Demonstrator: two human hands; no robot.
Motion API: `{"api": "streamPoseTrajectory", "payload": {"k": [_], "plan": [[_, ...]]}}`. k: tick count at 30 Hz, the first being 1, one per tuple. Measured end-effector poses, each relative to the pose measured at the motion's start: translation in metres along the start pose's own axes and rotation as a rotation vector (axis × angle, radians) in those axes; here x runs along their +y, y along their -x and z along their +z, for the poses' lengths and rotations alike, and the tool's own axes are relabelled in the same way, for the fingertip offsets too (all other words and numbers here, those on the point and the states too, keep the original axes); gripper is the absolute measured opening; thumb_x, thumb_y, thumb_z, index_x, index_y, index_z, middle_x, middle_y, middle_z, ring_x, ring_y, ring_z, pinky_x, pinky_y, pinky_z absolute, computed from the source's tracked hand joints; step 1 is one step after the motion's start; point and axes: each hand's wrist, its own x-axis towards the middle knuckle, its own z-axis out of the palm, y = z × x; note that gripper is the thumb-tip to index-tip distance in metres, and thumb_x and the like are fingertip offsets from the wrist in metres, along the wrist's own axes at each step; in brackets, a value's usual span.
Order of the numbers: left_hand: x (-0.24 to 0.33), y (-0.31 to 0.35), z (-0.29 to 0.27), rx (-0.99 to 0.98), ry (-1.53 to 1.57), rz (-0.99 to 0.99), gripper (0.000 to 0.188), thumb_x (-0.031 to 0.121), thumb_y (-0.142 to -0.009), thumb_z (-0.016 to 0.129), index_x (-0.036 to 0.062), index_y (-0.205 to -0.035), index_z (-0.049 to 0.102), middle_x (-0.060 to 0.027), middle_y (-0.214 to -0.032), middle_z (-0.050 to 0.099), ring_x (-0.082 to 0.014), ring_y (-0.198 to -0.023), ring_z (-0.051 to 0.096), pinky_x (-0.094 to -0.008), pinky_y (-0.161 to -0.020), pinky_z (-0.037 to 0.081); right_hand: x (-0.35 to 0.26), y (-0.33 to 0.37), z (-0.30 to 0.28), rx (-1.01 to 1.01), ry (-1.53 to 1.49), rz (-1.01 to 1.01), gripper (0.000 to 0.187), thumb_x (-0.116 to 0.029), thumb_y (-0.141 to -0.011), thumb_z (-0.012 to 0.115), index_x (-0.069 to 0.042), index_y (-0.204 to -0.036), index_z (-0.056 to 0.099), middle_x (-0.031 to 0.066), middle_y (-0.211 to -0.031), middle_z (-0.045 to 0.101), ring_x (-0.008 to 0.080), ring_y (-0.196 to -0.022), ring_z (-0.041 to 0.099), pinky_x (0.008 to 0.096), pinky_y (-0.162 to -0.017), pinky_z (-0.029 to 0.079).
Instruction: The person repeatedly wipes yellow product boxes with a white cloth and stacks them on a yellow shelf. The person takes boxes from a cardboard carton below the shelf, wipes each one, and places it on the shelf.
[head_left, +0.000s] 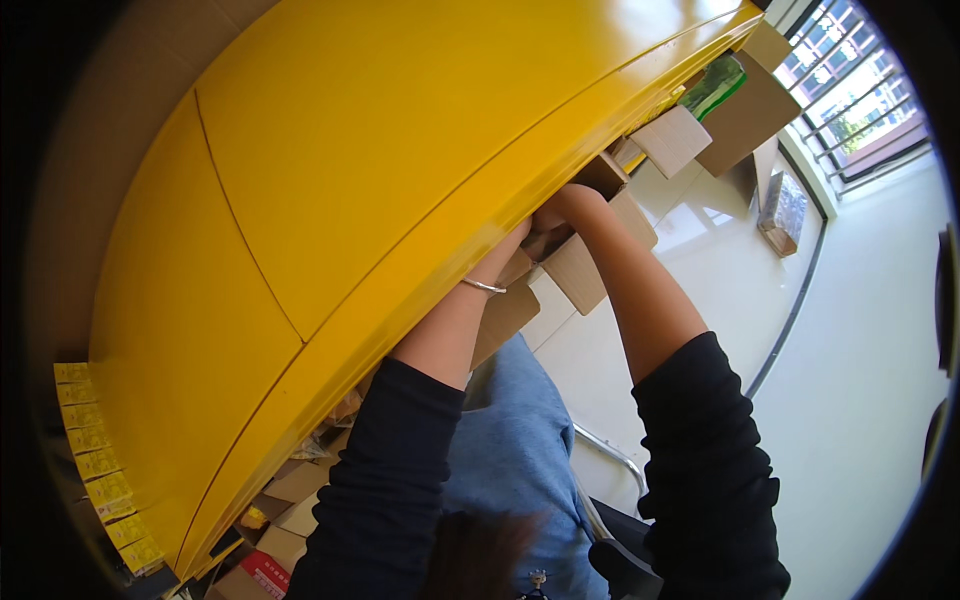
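Note:
Both of my arms reach under the near edge of a yellow tabletop [400, 130], into an open cardboard box [577, 275] with its flaps folded out. My right hand [568, 205] is bent inward at the wrist over the box opening, and its fingers are hidden. Of my left hand [524, 232] little more than the wrist shows before the table edge covers it. A silver bracelet [484, 287] circles my left forearm. What either hand holds or touches inside the box cannot be made out.
More open cardboard boxes [745, 110] stand along the table edge, one near a green package [716, 85]. A plastic-wrapped bundle [783, 213] lies on the tiled floor by the wall. Yellow packets [95, 463] line the far left edge. A chair armrest [622, 568] is beside my leg.

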Motion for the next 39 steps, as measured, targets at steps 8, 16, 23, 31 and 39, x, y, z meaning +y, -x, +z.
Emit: {"api": "streamPoseTrajectory", "payload": {"k": [8, 16, 23, 31, 39], "plan": [[0.004, 0.004, 0.013, 0.045, 0.092, -0.025, 0.026, 0.011, -0.078, 0.056, 0.0014, -0.101, 0.061, -0.0197, -0.106, 0.059, -0.0365, -0.099, 0.055, -0.0417, -0.086, 0.042, 0.016, -0.028, -0.007, 0.071, 0.096, -0.092, 0.035, -0.022, -0.081, 0.052, -0.008, -0.112, 0.063, 0.0130, -0.118, 0.060, 0.0284, -0.111, 0.055, 0.0392, -0.089, 0.043], [-0.001, 0.016, 0.015, 0.042, 0.126, -0.030, 0.027, 0.012, -0.077, 0.057, 0.0022, -0.102, 0.061, -0.0190, -0.106, 0.059, -0.0360, -0.099, 0.055, -0.0419, -0.087, 0.042, 0.018, -0.016, -0.009, 0.030, 0.077, -0.106, 0.034, -0.020, -0.081, 0.052, -0.006, -0.110, 0.063, 0.0142, -0.116, 0.060, 0.0301, -0.109, 0.055, 0.0396, -0.089, 0.043], [-0.005, 0.016, 0.017, 0.026, 0.117, -0.019, 0.029, 0.012, -0.076, 0.058, 0.0029, -0.103, 0.061, -0.0184, -0.107, 0.060, -0.0356, -0.100, 0.055, -0.0421, -0.087, 0.041, 0.025, -0.030, 0.008, 0.017, 0.186, -0.219, 0.033, -0.018, -0.080, 0.051, -0.005, -0.108, 0.064, 0.0152, -0.114, 0.061, 0.0316, -0.108, 0.055, 0.0400, -0.089, 0.043], [-0.012, 0.003, 0.036, -0.106, -0.078, -0.028, 0.030, 0.013, -0.076, 0.058, 0.0037, -0.104, 0.060, -0.0177, -0.108, 0.060, -0.0351, -0.101, 0.055, -0.0423, -0.088, 0.041, 0.039, -0.064, 0.020, -0.003, 0.227, -0.336, 0.032, -0.015, -0.080, 0.051, -0.004, -0.106, 0.065, 0.0164, -0.112, 0.061, 0.0333, -0.107, 0.055, 0.0404, -0.089, 0.043], [-0.008, 0.000, 0.043, -0.401, -0.151, -0.046, 0.042, 0.017, -0.069, 0.066, 0.0035, -0.108, 0.058, -0.0173, -0.108, 0.059, -0.0337, -0.101, 0.055, -0.0406, -0.089, 0.042, 0.045, -0.067, 0.024, -0.202, -0.123, -0.088, 0.024, -0.014, -0.083, 0.044, -0.006, -0.095, 0.064, 0.0139, -0.090, 0.066, 0.0244, -0.079, 0.062, 0.0376, -0.072, 0.047]]}}
